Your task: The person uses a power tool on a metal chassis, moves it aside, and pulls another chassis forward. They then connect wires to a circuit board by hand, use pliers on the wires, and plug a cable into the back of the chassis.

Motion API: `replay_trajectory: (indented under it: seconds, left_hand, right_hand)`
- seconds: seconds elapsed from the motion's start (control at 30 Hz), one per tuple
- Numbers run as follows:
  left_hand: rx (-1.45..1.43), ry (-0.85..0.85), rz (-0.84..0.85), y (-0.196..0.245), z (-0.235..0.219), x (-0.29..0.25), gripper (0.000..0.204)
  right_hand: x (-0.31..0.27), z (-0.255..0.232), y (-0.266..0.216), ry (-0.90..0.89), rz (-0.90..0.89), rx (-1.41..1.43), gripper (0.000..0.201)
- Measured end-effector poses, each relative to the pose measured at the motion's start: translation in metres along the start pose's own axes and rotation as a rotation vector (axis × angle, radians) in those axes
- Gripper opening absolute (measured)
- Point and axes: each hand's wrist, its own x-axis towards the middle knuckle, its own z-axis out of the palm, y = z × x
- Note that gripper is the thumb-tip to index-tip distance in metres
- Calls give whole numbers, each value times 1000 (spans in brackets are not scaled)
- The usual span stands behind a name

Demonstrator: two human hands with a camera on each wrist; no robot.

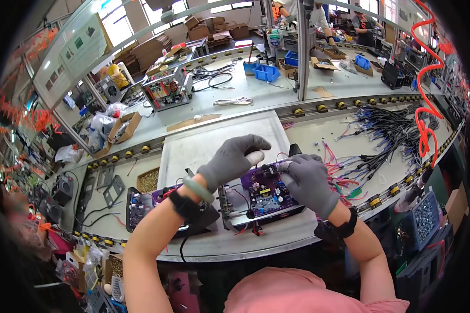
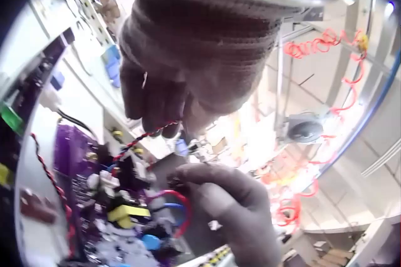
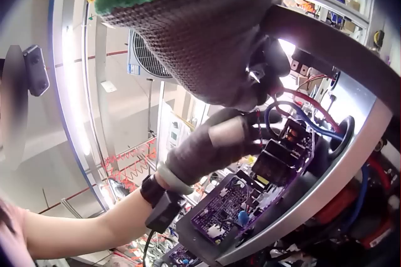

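Note:
In the head view, a purple circuit board (image 1: 266,193) sits in an open metal casing (image 1: 228,208) on the bench. My gloved left hand (image 1: 237,156) is raised over the board's back left. Its thumb and fingertips pinch a twisted red-black wire (image 2: 145,135) that runs down to the board. Over the board's right side, my gloved right hand (image 1: 309,180) has thumb and forefinger brought together, with a small dark part (image 2: 178,182) between the tips, mostly hidden by the glove. Red wire (image 2: 185,207) and blue wire (image 3: 299,112) loop close beside these fingers.
A second casing with a purple board (image 1: 138,206) stands at left. Dark cables with coloured ends (image 1: 386,130) are heaped at right. Behind the casing lies a pale metal plate (image 1: 219,138). Rollers line the bench; a red coiled hose (image 1: 425,68) hangs at right.

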Motion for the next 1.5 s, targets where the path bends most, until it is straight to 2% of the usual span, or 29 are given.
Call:
replay_trajectory:
  seconds: [0.03,0.07,0.1,0.13,0.17,0.23,0.27,0.3,0.37,0.4,0.43,0.5,0.53,0.57,0.63,0.67,0.83,0.9,0.93,1.13,1.2,1.3,1.5]
  left_hand:
    - [4,-12,-2,16,-2,-12,24]
    - [231,15,53,27,-5,-26,23]
    - [458,44,111,34,-4,-38,22]
    - [563,182,232,37,1,-48,15]
    - [566,173,233,39,2,-55,15]
    - [616,232,41,41,-1,-71,15]
    - [570,302,29,29,0,-77,16]
    - [579,300,31,25,-1,-83,16]
    - [565,362,-64,19,-4,-94,19]
    - [489,388,-140,15,-8,-100,23]
    - [493,391,-141,6,-12,-103,23]
    - [686,517,-88,-4,-19,-104,35]
    - [887,296,-183,2,-20,-110,47]
    - [615,-22,-479,8,-23,-105,52]
    - [915,-111,-494,14,-10,-102,53]
    - [854,-79,-512,3,-6,-106,53]
    - [877,-101,-484,2,-3,-111,53]
    - [877,-45,-433,-2,-1,-113,56]
    - [876,-44,-438,-1,-1,-111,56]
    - [844,-176,-408,6,-7,-104,57]
    - [793,-41,-261,-5,-7,-108,49]
    - [794,-19,-215,-5,-8,-111,52]
    - [774,-16,-252,-8,-6,-112,54]
  right_hand:
    - [-2,2,-6,66,17,58,14]
    - [-3,6,-12,1,61,261,17]
    - [-1,9,-23,-31,94,326,21]
    - [3,12,-36,-83,139,391,21]
    - [7,16,-47,-132,183,457,21]
    - [13,52,-52,-164,209,503,18]
    - [15,63,-53,-202,226,545,16]
    - [17,64,-56,-196,223,551,16]
    - [22,65,-60,-207,130,447,14]
    - [24,70,-58,-124,44,378,12]
    - [28,75,-55,-123,40,381,12]
    - [38,85,-46,-72,28,50,10]
    - [45,87,-44,-181,34,-30,9]
    - [46,94,-44,-180,32,-27,9]
    - [50,106,-46,-257,-24,-54,9]
    - [48,107,-47,-248,-23,-41,11]
    - [48,105,-45,-258,32,-41,10]
    - [48,104,-42,-298,107,-66,10]
    - [48,105,-41,-281,91,-37,8]
    - [48,108,-44,-282,29,-23,6]
    - [49,108,-44,-295,45,-22,6]
    - [48,110,-44,-283,79,-10,6]
    - [47,108,-44,-254,64,-12,6]
